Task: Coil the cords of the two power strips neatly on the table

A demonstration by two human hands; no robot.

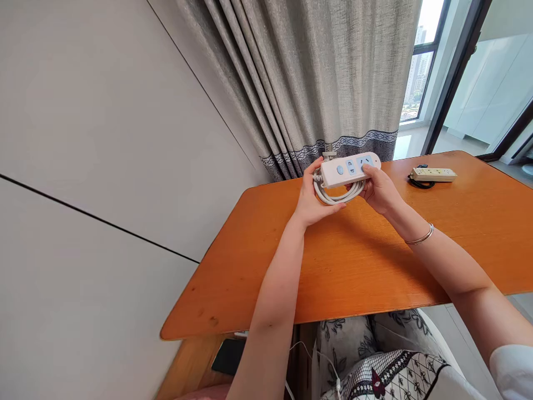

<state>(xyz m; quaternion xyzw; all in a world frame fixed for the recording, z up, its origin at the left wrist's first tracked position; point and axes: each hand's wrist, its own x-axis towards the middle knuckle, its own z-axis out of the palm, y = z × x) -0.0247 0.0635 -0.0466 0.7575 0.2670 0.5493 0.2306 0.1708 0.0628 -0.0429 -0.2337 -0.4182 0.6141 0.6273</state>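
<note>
Above the far part of the wooden table I hold a white power strip with light blue socket faces and a round blue button. Its white cord hangs in a coil just under it, and the plug shows behind its left end. My left hand is closed round the coil and the strip's left end. My right hand grips the right end, thumb on top by the last socket; the fingers beneath are partly hidden.
A second, cream-coloured power strip with a black cord lies on the table at the right. A grey curtain hangs behind the table. Pale panels stand at the left. A dark phone-like object lies below the table's front edge.
</note>
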